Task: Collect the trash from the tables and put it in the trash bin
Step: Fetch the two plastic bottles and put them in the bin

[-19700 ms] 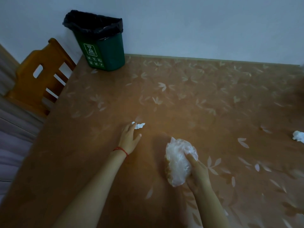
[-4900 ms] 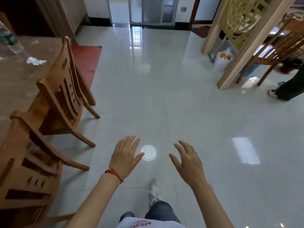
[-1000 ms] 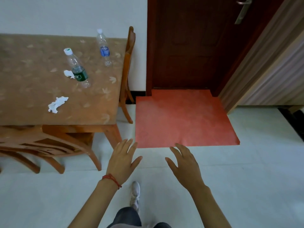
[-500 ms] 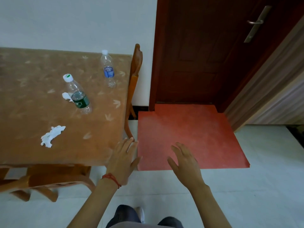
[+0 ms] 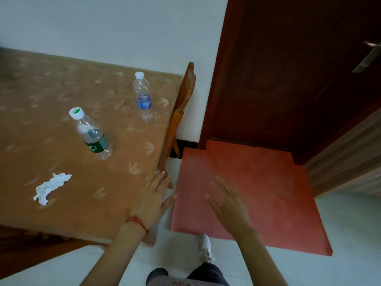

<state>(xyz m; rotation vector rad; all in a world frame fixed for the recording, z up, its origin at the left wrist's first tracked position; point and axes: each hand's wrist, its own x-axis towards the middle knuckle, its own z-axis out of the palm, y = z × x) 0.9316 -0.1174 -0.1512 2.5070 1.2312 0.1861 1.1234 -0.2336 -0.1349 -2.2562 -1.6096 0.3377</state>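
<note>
A brown leaf-patterned table (image 5: 61,203) fills the left of the head view. On it stand two clear plastic bottles: one with a green label (image 5: 91,135) and one with a blue label (image 5: 142,98) farther back. A crumpled white tissue (image 5: 50,187) lies near the front left. My left hand (image 5: 153,198), with a red string at the wrist, hovers over the table's near right corner, fingers straight, holding nothing. My right hand (image 5: 226,203) is held out over the red mat, fingers spread and empty. The trash bin is out of view.
A wooden chair (image 5: 179,112) is tucked against the table's right edge. A red mat (image 5: 257,182) lies before a dark wooden door (image 5: 288,69). White wall behind the table, pale tiled floor (image 5: 350,234) to the right. My shoe (image 5: 205,248) is on the floor below.
I have stepped closer to the table: bottles and tissue loom larger and lower in view. My left hand has come over the table's corner. Both hands stay empty.
</note>
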